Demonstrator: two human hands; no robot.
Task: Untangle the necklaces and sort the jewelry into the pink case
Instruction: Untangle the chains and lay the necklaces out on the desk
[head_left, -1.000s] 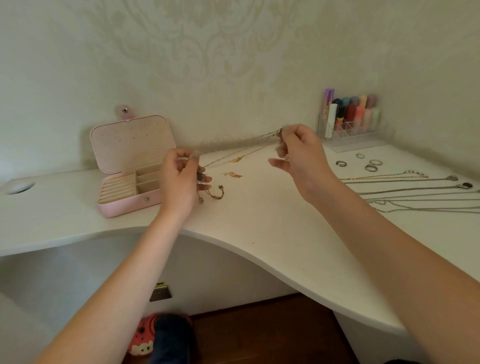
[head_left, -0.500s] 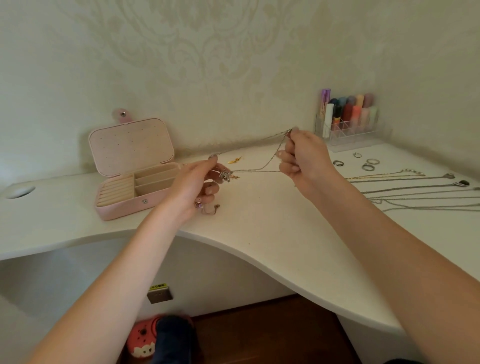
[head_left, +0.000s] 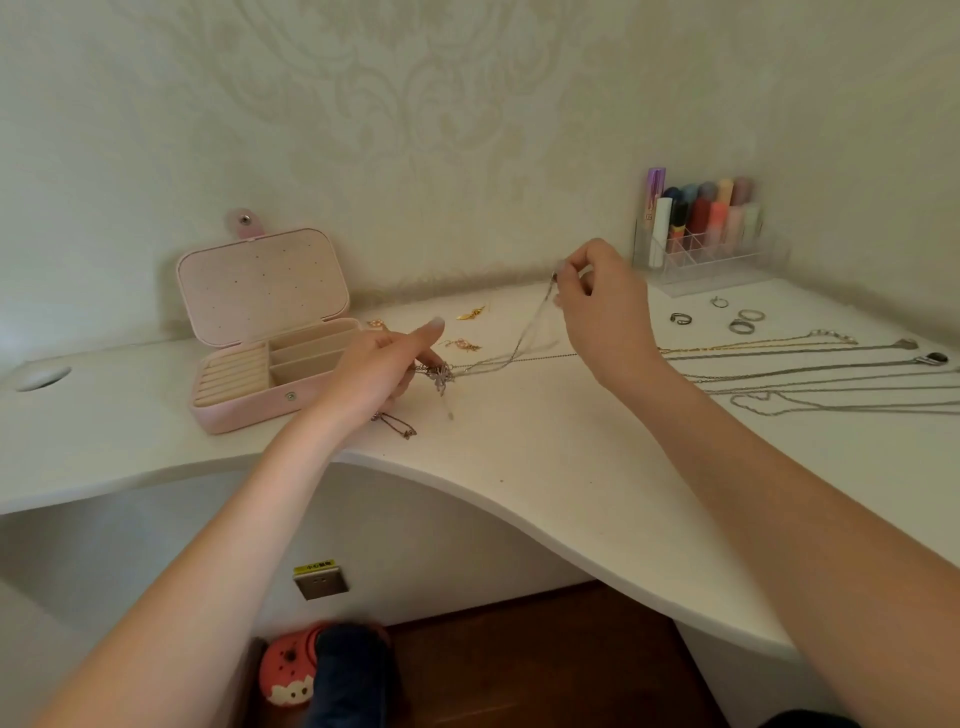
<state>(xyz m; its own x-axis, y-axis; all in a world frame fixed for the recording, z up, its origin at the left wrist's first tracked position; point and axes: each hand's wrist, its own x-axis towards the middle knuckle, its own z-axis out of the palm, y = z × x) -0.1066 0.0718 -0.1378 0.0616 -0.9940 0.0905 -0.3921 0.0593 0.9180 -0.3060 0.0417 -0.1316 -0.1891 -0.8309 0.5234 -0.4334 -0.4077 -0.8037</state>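
Your R hand (head_left: 605, 312) pinches the chain (head_left: 524, 340) up off the desk (head_left: 571, 467), right of the case (head_left: 270, 332); L hand (head_left: 382, 366) pins the knot (head_left: 440, 375) w/ curled fingers, index out straight. Case sits open, just left of L hand. Risk: pull too hard & the knot cinches or a link snaps; loose earrings (head_left: 470, 313) behind may get swept.

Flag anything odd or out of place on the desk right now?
Only the knot: silver chains bunched by the left hand, strands running up to the right hand, which pinches them. Necklaces on the right lie straight, rings sit grouped, and the case is open, looking empty. Nothing damaged.
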